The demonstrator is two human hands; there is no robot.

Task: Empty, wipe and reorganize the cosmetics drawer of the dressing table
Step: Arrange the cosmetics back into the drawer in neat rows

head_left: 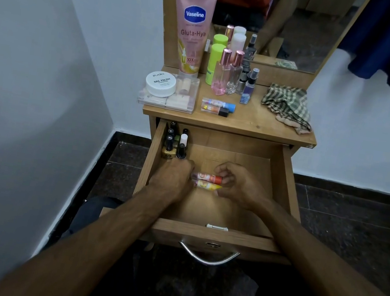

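Observation:
The wooden drawer (282,188) of the dressing table stands pulled out below the tabletop. Inside it lie two lip balm sticks side by side, one orange (209,177) and one yellow (208,185). My left hand (173,178) holds their left ends with curled fingers. My right hand (236,184) pinches their right ends. Several nail polish bottles (175,144) stand in the drawer's back left corner. On the tabletop lie two more lip balm sticks (217,107) and a checked cloth (287,106).
The tabletop (252,124) also carries a pink Vaseline tube (191,31), a white nail polish remover jar (160,84) on a clear case (170,101), a green bottle (214,63) and several perfume bottles (229,76) before the mirror (300,23). A metal handle (208,254) hangs on the drawer front.

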